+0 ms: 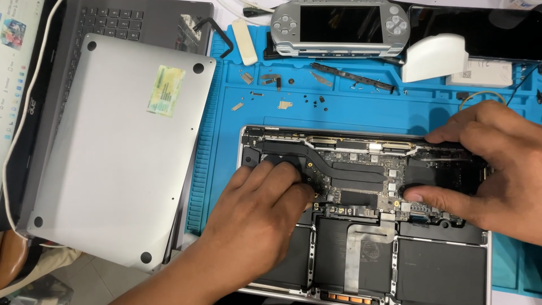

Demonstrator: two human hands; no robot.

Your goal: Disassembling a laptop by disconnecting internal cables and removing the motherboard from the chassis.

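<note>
An opened silver laptop [246,135] lies bottom-up on a blue repair mat [339,104], its black logic board [350,175] and black battery cells [435,271] exposed. My left hand [257,217] rests on the board's left part, fingers curled over the fan area. My right hand [491,169] spans the board's right side, index finger on the top edge and thumb pressing near the lower connectors. Neither hand holds a tool.
The removed silver bottom cover [113,147] lies at left, on top of a grey laptop [135,22]. Several small screws and metal brackets [285,104] are scattered on the mat. A silver handheld game console [340,27], a white plastic piece [435,56] and a black strip [353,78] lie behind.
</note>
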